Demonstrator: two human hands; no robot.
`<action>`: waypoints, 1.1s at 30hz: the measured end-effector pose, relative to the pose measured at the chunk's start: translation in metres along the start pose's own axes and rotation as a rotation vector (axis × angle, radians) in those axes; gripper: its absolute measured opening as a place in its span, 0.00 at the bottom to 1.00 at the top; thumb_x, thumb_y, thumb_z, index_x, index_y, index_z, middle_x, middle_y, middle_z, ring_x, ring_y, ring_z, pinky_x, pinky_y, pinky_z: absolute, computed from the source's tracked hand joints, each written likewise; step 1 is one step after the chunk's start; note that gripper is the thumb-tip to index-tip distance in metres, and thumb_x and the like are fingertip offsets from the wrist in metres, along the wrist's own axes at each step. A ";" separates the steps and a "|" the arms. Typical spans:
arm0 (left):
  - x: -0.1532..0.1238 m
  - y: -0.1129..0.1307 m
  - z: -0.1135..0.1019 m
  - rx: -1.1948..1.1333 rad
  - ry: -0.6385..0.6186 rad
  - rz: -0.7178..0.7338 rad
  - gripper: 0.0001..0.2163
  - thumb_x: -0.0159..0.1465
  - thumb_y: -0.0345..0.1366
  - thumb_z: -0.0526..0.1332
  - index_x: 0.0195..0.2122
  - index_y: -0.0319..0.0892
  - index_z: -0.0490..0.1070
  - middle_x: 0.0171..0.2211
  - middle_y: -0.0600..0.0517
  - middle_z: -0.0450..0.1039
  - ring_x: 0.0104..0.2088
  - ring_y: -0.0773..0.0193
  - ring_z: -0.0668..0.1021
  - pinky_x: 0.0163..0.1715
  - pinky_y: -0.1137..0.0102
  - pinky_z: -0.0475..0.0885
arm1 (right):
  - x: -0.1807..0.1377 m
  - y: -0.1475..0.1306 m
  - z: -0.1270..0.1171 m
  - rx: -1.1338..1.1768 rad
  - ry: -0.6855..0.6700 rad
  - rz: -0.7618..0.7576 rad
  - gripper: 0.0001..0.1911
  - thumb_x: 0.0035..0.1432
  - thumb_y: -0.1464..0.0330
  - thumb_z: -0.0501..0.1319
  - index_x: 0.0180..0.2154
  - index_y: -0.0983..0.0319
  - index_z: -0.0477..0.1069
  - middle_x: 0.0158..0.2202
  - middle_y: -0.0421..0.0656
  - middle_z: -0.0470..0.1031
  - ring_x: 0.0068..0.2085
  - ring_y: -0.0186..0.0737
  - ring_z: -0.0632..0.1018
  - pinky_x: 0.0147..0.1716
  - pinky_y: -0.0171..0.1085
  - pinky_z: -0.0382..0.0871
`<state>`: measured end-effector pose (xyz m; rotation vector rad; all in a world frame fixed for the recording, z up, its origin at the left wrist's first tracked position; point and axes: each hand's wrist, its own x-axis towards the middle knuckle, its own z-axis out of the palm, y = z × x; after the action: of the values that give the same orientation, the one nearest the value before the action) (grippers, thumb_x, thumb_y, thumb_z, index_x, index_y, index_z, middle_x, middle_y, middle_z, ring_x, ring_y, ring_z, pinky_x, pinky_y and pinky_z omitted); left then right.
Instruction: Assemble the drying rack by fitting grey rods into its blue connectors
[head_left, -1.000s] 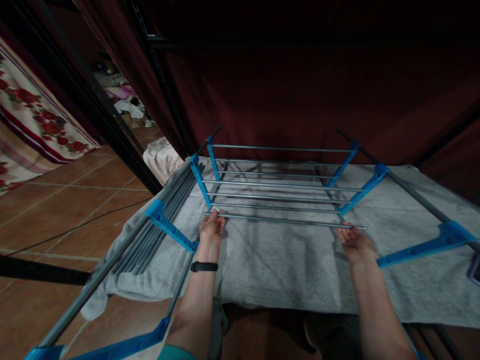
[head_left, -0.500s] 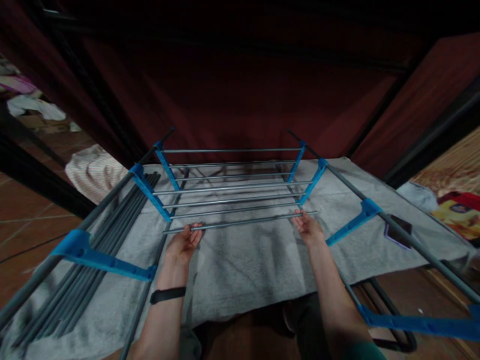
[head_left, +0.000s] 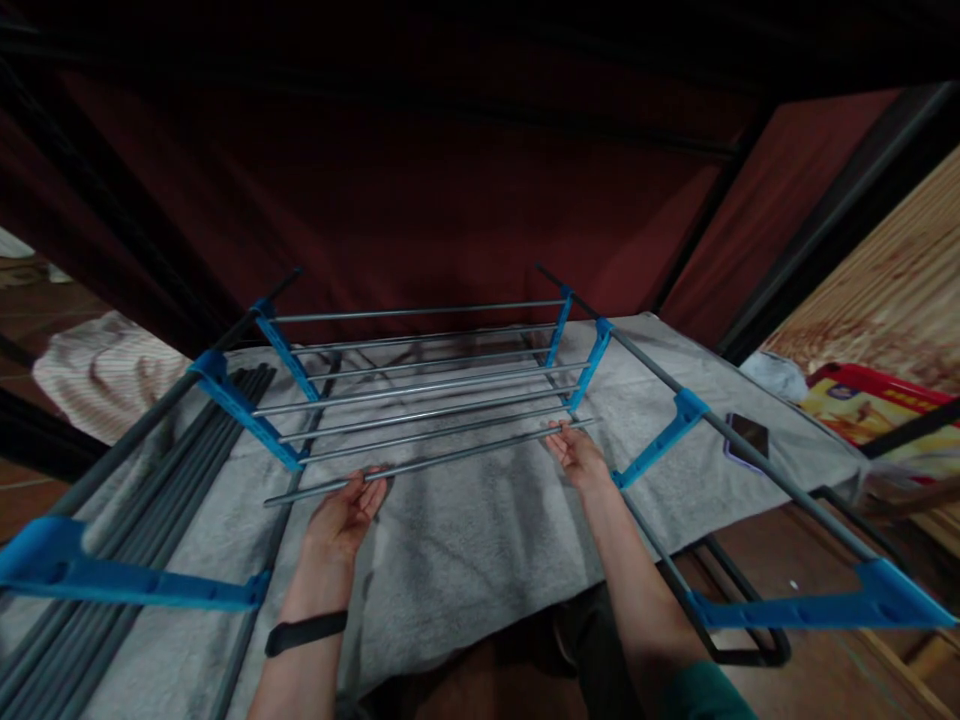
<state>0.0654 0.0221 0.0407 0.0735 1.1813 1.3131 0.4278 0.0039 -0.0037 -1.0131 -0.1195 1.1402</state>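
Note:
My left hand [head_left: 346, 512] and my right hand [head_left: 576, 452] hold one loose grey metal tube [head_left: 457, 452] between them, the fingers closed round it near its two ends. The tube slants a little, its left end nearer to me. Just beyond it stands a rack frame of grey poles [head_left: 660, 365] and blue plastic brackets [head_left: 247, 405], with several crossbars [head_left: 435, 383] fixed between the two far bracket pairs. Nearer to me, a blue bracket [head_left: 135, 580] on the left and another blue bracket [head_left: 660, 440] on the right carry no crossbar.
A bundle of grey tubes [head_left: 161, 500] lies at the left on the grey cloth [head_left: 480, 560]. A phone [head_left: 746, 440] rests on the cloth at the right. Behind hangs dark red fabric [head_left: 420, 210]. A red and yellow package [head_left: 870, 410] is at the far right.
The camera view has turned to the right, so the scene has shifted left. Both hands still hold the tube, which now slants more, with its left end nearer to me.

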 end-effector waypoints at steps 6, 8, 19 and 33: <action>0.006 -0.002 -0.004 -0.007 0.023 0.029 0.10 0.62 0.17 0.54 0.29 0.36 0.68 0.25 0.51 0.74 0.24 0.67 0.79 0.25 0.73 0.79 | -0.002 0.000 0.004 0.005 0.004 0.026 0.06 0.61 0.77 0.59 0.32 0.62 0.70 0.30 0.42 0.80 0.31 0.32 0.81 0.36 0.33 0.80; 0.010 -0.002 -0.007 -0.005 0.031 0.042 0.10 0.62 0.18 0.54 0.29 0.36 0.69 0.25 0.51 0.74 0.24 0.67 0.79 0.24 0.73 0.79 | -0.002 -0.001 0.004 0.002 0.013 0.029 0.05 0.60 0.77 0.60 0.33 0.62 0.71 0.30 0.42 0.80 0.31 0.32 0.81 0.36 0.33 0.80; 0.004 -0.001 -0.003 0.040 0.090 0.069 0.10 0.64 0.21 0.56 0.26 0.37 0.66 0.23 0.53 0.71 0.22 0.68 0.78 0.21 0.76 0.75 | -0.003 -0.008 0.005 0.027 0.093 -0.011 0.08 0.60 0.79 0.56 0.33 0.62 0.70 0.29 0.39 0.79 0.30 0.30 0.80 0.36 0.31 0.79; 0.003 -0.002 0.000 0.070 0.089 0.076 0.09 0.64 0.26 0.60 0.26 0.38 0.65 0.20 0.53 0.70 0.19 0.70 0.75 0.15 0.80 0.69 | -0.005 -0.007 0.005 0.031 0.126 -0.032 0.06 0.61 0.72 0.62 0.30 0.60 0.68 0.25 0.37 0.77 0.25 0.28 0.78 0.31 0.28 0.77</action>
<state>0.0659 0.0238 0.0374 0.1129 1.3112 1.3529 0.4272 0.0027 0.0061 -1.0490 -0.0166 1.0435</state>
